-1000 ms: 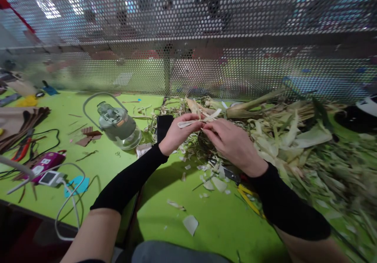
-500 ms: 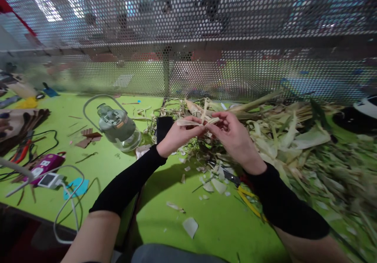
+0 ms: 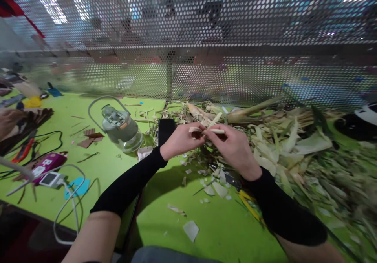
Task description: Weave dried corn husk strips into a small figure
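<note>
Between my fingertips is a pale corn husk strip (image 3: 217, 131), folded or crossed, with short ends sticking out. My left hand (image 3: 183, 140) pinches it from the left, where one end curls round in a loop. From the right, my right hand (image 3: 232, 147) grips it between thumb and fingers, close against the left fingertips. Behind and below both hands lies a litter of husk scraps. Pliers or cutters with yellow handles (image 3: 249, 205) rest under my right forearm, partly covered. A black phone (image 3: 165, 130) lies just behind my left wrist.
Piled corn husks (image 3: 294, 141) spread over the right side. A grey-green water bottle (image 3: 120, 129) stands on the left, near a purple power strip (image 3: 50, 165) and a white cable (image 3: 75, 208). Perforated metal screen (image 3: 188, 78) closes the back. Another person's hand (image 3: 10, 119) is at far left.
The husk's long left end, flat before, now curls into a loop by my left fingers. The upright piece now leans right and sits lower. The view has shifted slightly.
</note>
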Demonstrator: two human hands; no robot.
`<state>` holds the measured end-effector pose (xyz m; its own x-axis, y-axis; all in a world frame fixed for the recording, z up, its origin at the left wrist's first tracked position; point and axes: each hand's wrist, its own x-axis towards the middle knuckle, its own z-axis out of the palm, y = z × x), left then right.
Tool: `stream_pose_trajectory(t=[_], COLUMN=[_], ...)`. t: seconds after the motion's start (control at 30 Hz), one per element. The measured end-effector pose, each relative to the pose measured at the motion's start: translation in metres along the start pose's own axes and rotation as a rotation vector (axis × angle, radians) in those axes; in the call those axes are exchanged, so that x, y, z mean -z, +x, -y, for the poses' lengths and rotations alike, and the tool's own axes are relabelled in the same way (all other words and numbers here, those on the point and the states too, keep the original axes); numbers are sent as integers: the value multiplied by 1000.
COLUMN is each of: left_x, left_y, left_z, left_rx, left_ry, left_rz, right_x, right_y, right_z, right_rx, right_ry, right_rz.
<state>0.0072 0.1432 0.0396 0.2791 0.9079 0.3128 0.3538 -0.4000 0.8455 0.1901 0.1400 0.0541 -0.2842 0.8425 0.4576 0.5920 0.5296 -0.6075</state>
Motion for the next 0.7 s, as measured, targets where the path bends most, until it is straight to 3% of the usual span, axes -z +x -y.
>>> stream_pose_trajectory(t=[0.2,0.37,0.43,0.6,0.7], left_x=[2,4,4,4,5], left_y=[4,3,2,5,6], left_z=[2,-6,-6,1,2], left_rx=[-49,39,84,268,282], left_ry=[-270,-416,-460,-602,-476], left_rz=[-2,89,128,151,171], right_x=[2,-1,1,5,5], right_y=[1,2,2,2,4], right_z=[0,-5,-4,-3,-6], right_rx=[-72,-115,-40,301,384], right_ry=[218,344,288,78,35], right_rz=[27,-29,-38,-61,-4])
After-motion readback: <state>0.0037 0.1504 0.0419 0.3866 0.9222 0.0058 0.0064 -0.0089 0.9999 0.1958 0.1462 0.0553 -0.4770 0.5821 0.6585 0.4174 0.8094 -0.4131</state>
